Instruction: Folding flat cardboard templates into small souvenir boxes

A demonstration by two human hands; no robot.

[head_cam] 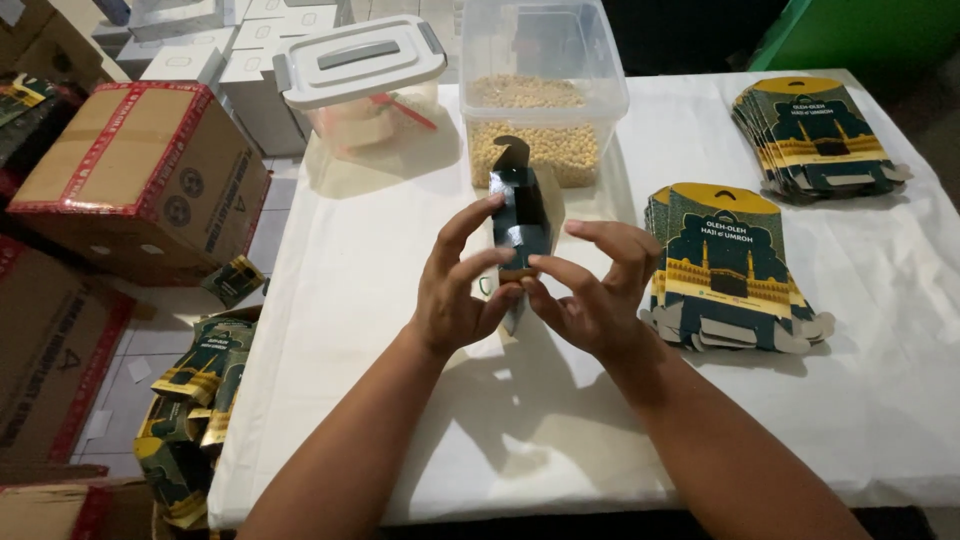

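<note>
Head view, looking down on a counter point(400, 400) covered with a white cloth.

1. Left hand point(462, 290): grasping the dark green folded carton point(522, 215) from its left side, fingers spread and curled against the carton's edge.
2. Right hand point(598, 290): grasping the same carton from its right side, fingertips meeting the carton's lower end beside the left hand's fingertips.
3. Folded carton: held upright above the counter near its middle, between both hands, with a curved hanger tab at its far end. It is narrow and seen edge-on.

Surrounding items:
- Clear plastic tub point(540, 90), far centre on the counter, partly filled with small pale round pieces. It stands just beyond the carton.
- Lidded container point(360, 70) with a grey-handled white lid, far left of the tub, holding pinkish contents.
- Near stack of flat cartons point(725, 265), right of the right hand, printed green and yellow, lying flat on the counter.
- Far stack of flat cartons point(815, 135), far right, of the same print, fanned slightly.
- Cardboard box point(140, 175) with red tape, on the floor left of the counter.
- Pile of assembled cartons point(195, 400), on the floor at the near left, beside the counter's edge.
</note>
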